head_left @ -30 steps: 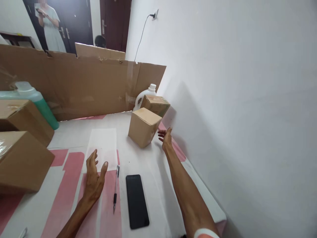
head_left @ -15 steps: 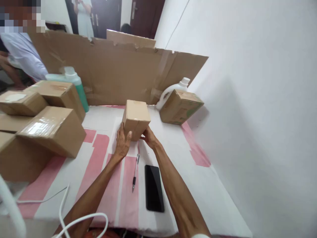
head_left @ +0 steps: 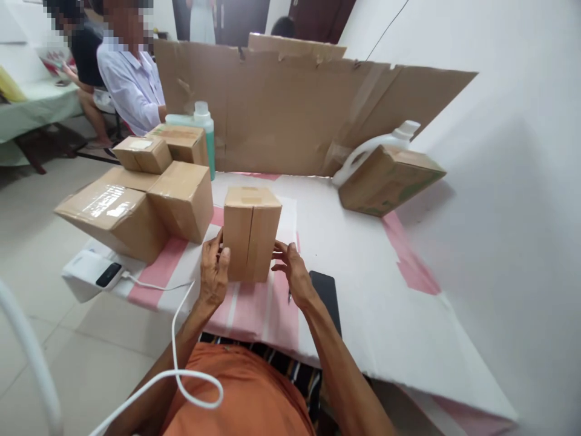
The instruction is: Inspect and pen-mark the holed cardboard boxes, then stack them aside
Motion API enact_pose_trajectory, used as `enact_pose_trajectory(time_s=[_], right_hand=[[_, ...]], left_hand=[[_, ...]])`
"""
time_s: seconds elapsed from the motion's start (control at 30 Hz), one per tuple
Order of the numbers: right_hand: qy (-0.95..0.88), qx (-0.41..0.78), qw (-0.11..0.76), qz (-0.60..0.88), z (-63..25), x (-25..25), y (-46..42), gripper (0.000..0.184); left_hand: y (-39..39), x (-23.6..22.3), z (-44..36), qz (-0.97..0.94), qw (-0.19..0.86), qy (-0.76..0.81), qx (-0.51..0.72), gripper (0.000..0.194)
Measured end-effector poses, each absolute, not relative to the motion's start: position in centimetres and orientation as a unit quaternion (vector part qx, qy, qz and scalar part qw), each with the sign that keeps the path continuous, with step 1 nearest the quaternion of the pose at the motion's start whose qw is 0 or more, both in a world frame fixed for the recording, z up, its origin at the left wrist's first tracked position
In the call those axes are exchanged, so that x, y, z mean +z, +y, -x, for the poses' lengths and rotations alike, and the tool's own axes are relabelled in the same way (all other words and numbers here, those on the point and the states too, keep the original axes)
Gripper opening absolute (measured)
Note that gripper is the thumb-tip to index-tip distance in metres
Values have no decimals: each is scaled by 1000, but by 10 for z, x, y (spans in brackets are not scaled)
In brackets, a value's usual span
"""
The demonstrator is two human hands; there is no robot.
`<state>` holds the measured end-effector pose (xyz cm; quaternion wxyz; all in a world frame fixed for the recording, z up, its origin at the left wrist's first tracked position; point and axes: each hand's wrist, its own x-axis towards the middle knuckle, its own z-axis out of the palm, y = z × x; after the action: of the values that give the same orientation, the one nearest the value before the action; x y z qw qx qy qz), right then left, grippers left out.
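Observation:
An upright cardboard box (head_left: 250, 242) with a taped top and a seam down its front is between my two hands, near the front of the table. My left hand (head_left: 215, 270) is against its left side, fingers partly hidden behind it, thumb by the front edge. On the opposite side, my right hand (head_left: 293, 269) has its fingertips at the box's right edge. Just below the right hand, the tip of a pen (head_left: 289, 296) shows. A black phone (head_left: 327, 297) lies beside my right forearm, which partly covers it.
Several cardboard boxes (head_left: 180, 200) are stacked at left, before a bottle of green liquid (head_left: 210, 145). A white jug (head_left: 385, 143) and a tilted box (head_left: 385, 181) stand right. A cardboard panel (head_left: 281, 115) closes the back. A white cable (head_left: 177, 339) crosses my left arm. People sit at left.
The box has come closer to me between my hands, and its front now faces me. The view has swung left, bringing a white power bank and more of the room into sight.

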<state>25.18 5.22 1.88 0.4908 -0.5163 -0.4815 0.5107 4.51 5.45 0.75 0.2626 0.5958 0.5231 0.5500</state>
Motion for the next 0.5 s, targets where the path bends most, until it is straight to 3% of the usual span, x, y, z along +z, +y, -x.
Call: enact_pose_trajectory(time_s=[0.2,0.5], right_hand=[[-466,481,530,521,-245,17,18,79],[-436,512,518,529,-246,-22,11,81]], left_hand=[[32,20,-30,-567,357,480,566,64],[35,-16,-32,-514,413,519,544,68]])
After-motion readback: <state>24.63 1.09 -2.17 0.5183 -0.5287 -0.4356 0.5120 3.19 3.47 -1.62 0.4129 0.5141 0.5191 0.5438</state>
